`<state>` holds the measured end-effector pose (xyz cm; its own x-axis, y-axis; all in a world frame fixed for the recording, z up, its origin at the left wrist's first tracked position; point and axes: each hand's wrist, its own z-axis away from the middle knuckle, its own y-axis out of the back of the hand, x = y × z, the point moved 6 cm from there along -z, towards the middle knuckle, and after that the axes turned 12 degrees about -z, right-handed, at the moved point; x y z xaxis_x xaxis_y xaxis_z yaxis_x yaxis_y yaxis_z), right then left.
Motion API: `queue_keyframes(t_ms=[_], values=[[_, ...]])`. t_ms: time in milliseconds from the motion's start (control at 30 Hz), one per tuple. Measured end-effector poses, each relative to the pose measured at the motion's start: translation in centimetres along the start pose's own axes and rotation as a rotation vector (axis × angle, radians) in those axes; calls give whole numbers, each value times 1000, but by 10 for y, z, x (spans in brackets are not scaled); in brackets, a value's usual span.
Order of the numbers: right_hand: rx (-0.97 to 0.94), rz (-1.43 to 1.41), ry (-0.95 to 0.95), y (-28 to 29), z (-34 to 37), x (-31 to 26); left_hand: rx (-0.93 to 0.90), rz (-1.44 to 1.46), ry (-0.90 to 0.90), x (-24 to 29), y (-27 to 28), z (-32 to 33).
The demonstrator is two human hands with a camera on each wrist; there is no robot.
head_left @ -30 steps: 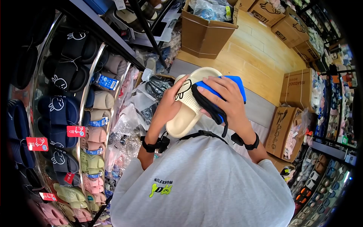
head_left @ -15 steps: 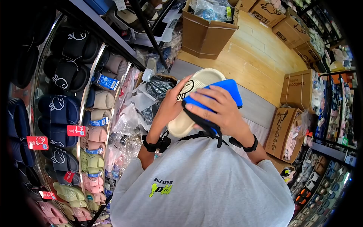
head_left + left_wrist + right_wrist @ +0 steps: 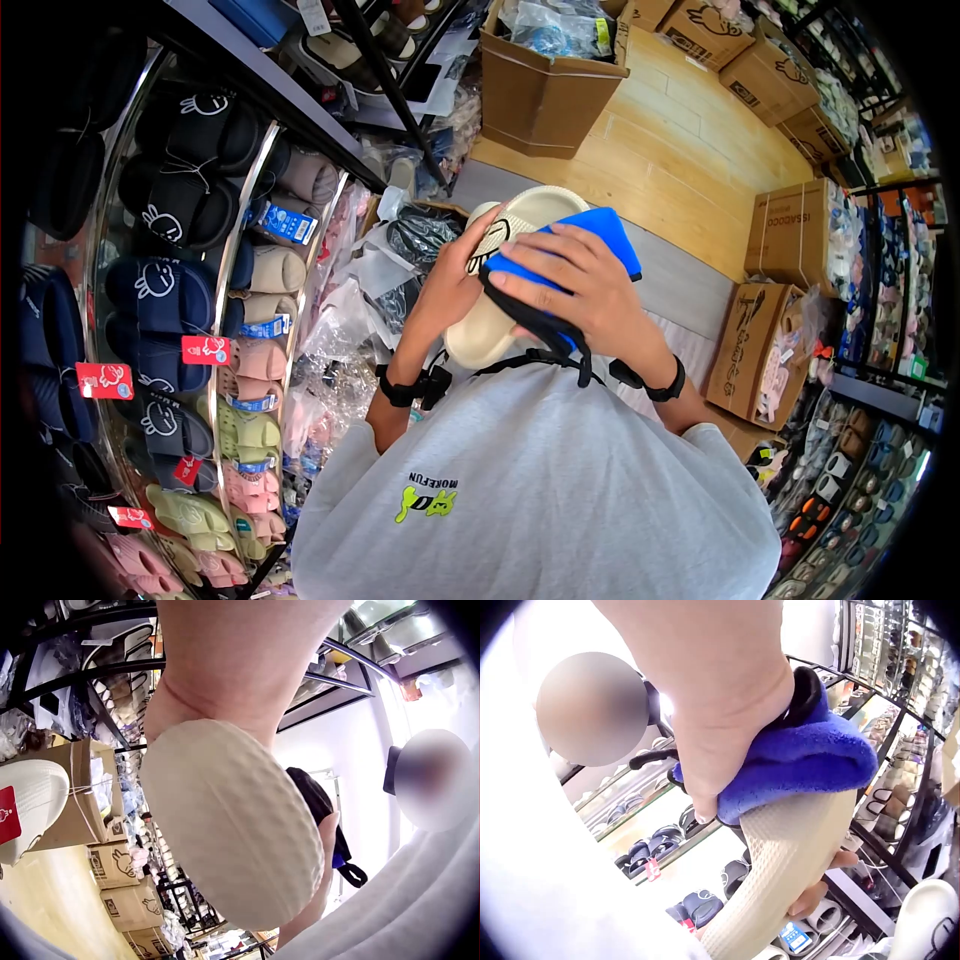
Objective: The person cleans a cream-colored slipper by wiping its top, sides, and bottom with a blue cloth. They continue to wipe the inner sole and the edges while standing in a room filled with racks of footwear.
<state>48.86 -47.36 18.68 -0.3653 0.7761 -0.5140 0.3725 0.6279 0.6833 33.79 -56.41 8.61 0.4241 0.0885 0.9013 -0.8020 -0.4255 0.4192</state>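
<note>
A cream slipper (image 3: 482, 325) with a black line drawing on its strap is gripped by the left hand (image 3: 452, 277) at its side. The right hand (image 3: 578, 290) holds a blue cloth (image 3: 606, 232) with black edging and a black loop against the slipper. In the left wrist view the slipper's sole (image 3: 232, 825) hides most of the left hand. The right wrist view shows the cloth's fuzzy blue side (image 3: 802, 769) on the slipper (image 3: 784, 862), with left fingers (image 3: 808, 900) on the far side.
Racks of slippers (image 3: 165, 295) stand at the left, with plastic-wrapped goods (image 3: 335, 345) beside them. An open carton (image 3: 550, 95) is ahead on the wooden floor (image 3: 650, 130). More cartons (image 3: 790, 235) and shelves line the right.
The right hand and cloth have moved left and lower across the slipper since the first frame, and more of the cloth's blue side shows. The left hand keeps its grip.
</note>
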Motion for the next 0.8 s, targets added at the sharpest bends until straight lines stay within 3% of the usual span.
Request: queue_keyframes(t_ms=[67, 333, 467, 600, 733, 800], values=[[46, 38, -106, 6, -1, 8, 19, -26, -9, -6, 0, 0], [29, 71, -11, -9, 1, -2, 17, 27, -22, -11, -6, 1], [84, 92, -102, 6, 2, 13, 12, 78, 48, -18, -8, 0], [81, 85, -70, 3, 3, 6, 23, 62, 18, -13, -6, -3], [-37, 73, 40, -8, 9, 4, -1, 69, -51, -5, -8, -7], [16, 6, -32, 4, 7, 9, 2, 46, 0, -12, -9, -8]])
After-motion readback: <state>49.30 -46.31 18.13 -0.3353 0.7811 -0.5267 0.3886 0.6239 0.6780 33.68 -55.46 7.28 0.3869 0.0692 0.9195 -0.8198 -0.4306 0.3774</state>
